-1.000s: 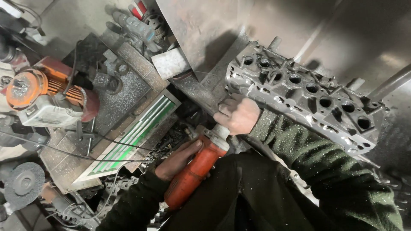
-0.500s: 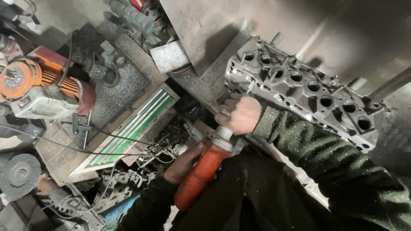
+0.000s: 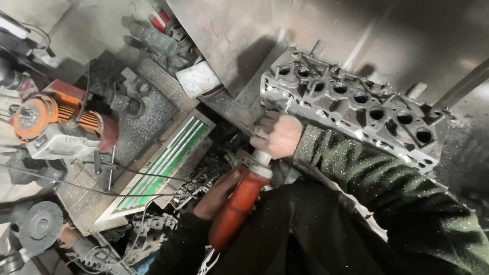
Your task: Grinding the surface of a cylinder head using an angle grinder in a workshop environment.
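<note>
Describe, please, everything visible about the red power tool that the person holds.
The red power tool has a long, round red body, dusty and worn, ending in a pale grey neck. It lies slanted, its neck pointing up towards the grey metal engine part. The left hand grips the body from the side; the right hand wraps around the neck, hiding the working tip. Its lower end rests against the person's dark clothing.
</note>
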